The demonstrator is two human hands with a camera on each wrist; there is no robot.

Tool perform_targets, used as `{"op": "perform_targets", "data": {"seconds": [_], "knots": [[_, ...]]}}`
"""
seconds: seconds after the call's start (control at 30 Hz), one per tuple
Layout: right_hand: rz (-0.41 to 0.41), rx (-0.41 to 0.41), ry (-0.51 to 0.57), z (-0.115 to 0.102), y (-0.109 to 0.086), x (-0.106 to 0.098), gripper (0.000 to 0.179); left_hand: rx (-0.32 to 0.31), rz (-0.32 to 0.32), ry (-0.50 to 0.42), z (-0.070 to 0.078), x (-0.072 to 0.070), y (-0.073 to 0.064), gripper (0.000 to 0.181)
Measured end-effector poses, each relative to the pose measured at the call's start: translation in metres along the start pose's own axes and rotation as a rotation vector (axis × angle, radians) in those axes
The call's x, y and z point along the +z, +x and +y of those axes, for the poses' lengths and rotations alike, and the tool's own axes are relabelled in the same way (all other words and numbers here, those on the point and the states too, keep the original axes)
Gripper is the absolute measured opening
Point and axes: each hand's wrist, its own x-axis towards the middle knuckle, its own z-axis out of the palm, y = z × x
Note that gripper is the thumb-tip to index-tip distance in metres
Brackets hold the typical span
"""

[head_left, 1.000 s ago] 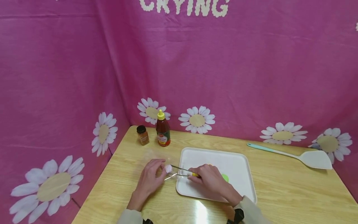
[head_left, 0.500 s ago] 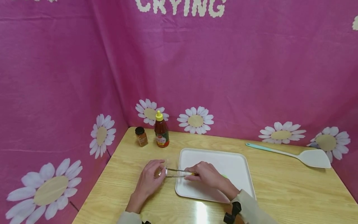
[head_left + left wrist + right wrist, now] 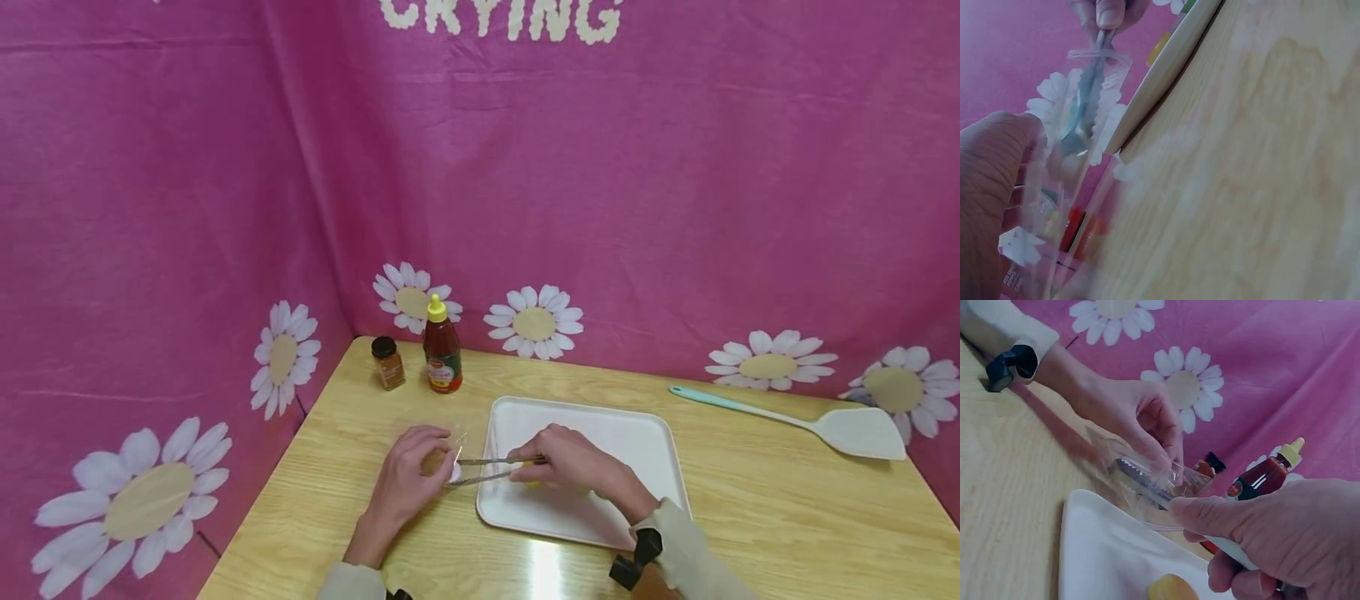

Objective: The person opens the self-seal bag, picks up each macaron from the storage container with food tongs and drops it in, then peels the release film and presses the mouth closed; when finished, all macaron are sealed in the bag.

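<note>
My left hand (image 3: 408,471) holds a clear plastic bag (image 3: 1155,515) by its edge, fingers and thumb curled at the mouth. In my right hand (image 3: 573,462) is a pair of metal tongs (image 3: 487,461) with serrated edges, gripped toward the handle end. The tongs point left, and in both wrist views their tips are inside the bag. A small pale pinkish lump (image 3: 454,472) shows at the tips, beside the left fingers. On the white tray (image 3: 517,517) below the right hand lies a yellow, rounded piece (image 3: 1174,589), mostly hidden by that hand in the head view.
A sauce bottle (image 3: 442,354) with a yellow cap stands behind the bag, beside a small black-lidded spice jar (image 3: 388,365). A white spatula (image 3: 855,432) with a mint handle lies at the back right. Pink cloth (image 3: 600,208) with daisies hangs behind the table.
The tongs have moved left from the bag's mouth into the bag with the pale lump, and their arms now stand wider apart. The left hand has stayed about where it was.
</note>
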Motion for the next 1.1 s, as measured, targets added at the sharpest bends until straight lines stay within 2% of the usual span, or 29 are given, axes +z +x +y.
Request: {"op": "perform_targets", "data": {"seconds": [0.1, 0.23, 0.37, 0.47, 0.83, 1.0, 1.1], "knots": [[0.004, -0.031, -0.009, -0.002, 0.004, 0.004, 0.031, 0.002, 0.0, -0.011, 0.003, 0.004, -0.001, 0.004], [0.049, -0.061, -0.11, -0.011, 0.016, 0.016, 0.031, 0.003, -0.005, -0.009, 0.006, 0.003, -0.003, 0.004], [0.116, -0.036, -0.208, -0.023, 0.023, 0.024, 0.028, 0.021, 0.029, 0.006, 0.007, 0.003, -0.002, 0.003], [0.139, 0.0, -0.221, -0.029, 0.028, 0.03, 0.028, 0.03, 0.057, 0.014, 0.008, 0.004, -0.001, 0.009], [0.101, -0.02, -0.213, -0.033, 0.045, 0.041, 0.036, 0.03, 0.099, 0.016, 0.008, 0.005, 0.002, 0.006], [0.072, -0.045, -0.245, -0.03, 0.055, 0.044, 0.039, 0.016, 0.15, 0.108, 0.006, 0.004, 0.003, 0.004], [0.061, -0.052, -0.264, -0.028, 0.063, 0.045, 0.032, 0.004, 0.176, 0.167, 0.003, 0.004, 0.003, 0.006]]}}
